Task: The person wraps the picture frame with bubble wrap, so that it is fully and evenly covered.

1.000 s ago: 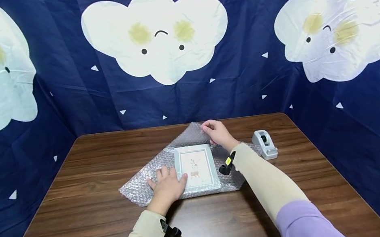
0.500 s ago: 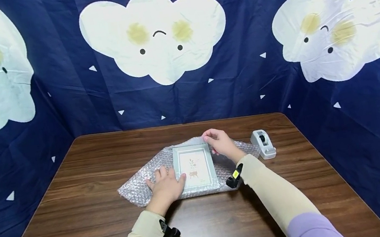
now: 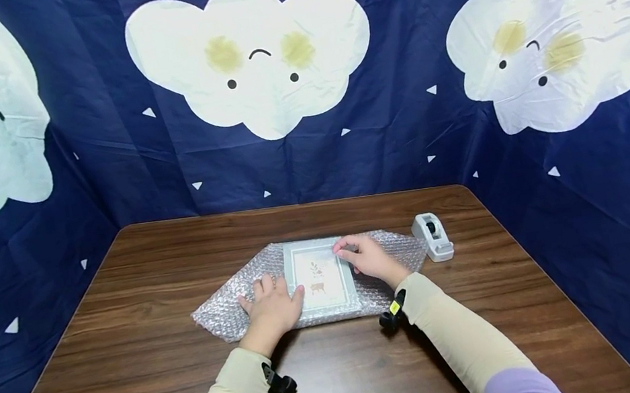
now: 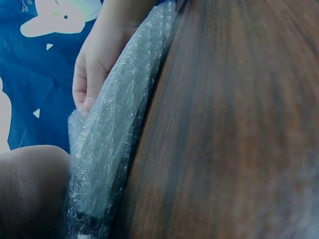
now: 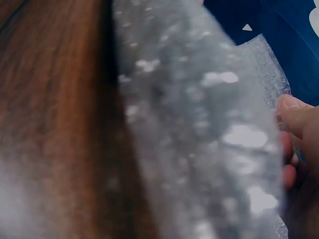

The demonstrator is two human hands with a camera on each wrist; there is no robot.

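Note:
A pale blue-green picture frame (image 3: 306,303) with a small plant-and-animal print lies on a sheet of bubble wrap (image 3: 230,309), whose corners stick out left and right. The near part of the wrap is folded up along the frame's front edge. My left hand (image 3: 272,308) rests spread on the wrap at the frame's left side, thumb over its edge. At the frame's upper right corner, my right hand (image 3: 368,258) pinches the far flap of wrap, drawn over the frame's top. In the right wrist view, thumb and fingers (image 5: 296,114) grip the bubble wrap (image 5: 261,64).
A white tape dispenser (image 3: 433,237) stands at the right, just past the wrap's right corner. The brown wooden table (image 3: 131,360) reaches back to a dark blue cloth (image 3: 299,171) with white clouds, which also hangs at both sides.
My right hand has come down toward me from the far side, bringing the raised flap of bubble wrap down over the frame's top. My left hand has stayed on the left side.

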